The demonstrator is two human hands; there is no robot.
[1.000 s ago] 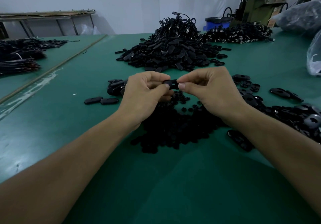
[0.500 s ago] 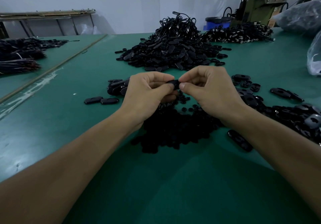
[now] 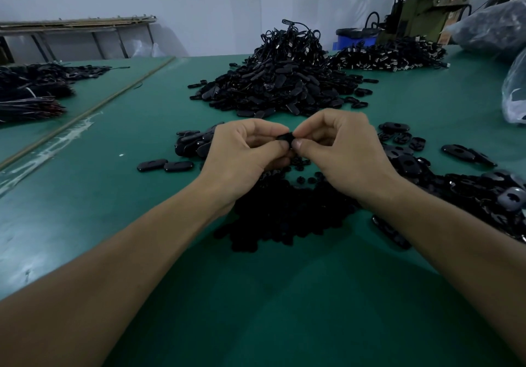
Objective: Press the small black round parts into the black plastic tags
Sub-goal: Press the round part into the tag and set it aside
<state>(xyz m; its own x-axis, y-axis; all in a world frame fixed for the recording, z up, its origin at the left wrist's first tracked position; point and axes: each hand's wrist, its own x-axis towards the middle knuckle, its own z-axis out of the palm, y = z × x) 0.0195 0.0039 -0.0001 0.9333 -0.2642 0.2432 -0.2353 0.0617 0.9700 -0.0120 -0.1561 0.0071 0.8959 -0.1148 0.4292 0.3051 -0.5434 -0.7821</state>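
Observation:
A black plastic tag [image 3: 285, 138] is pinched between both my hands above the green table [image 3: 113, 196]. My left hand [image 3: 242, 153] grips its left side with thumb and curled fingers. My right hand [image 3: 344, 150] pinches its right end, thumb tip against the tag. Whether a small round part sits in the tag is hidden by my fingers. Under my hands lies a dark heap of small black round parts [image 3: 284, 213]. Loose black tags [image 3: 484, 190] are spread at the right.
A large pile of tags with cords [image 3: 279, 82] rises behind my hands, another pile [image 3: 390, 53] at the back right. Two tags [image 3: 165, 165] and a small cluster [image 3: 193, 144] lie left of my left hand. Plastic bags [image 3: 515, 93] sit at the right edge, a machine [image 3: 421, 13] behind.
Both hands have risen slightly and drawn closer together on the tag; less of the tag shows between the fingertips than one second ago.

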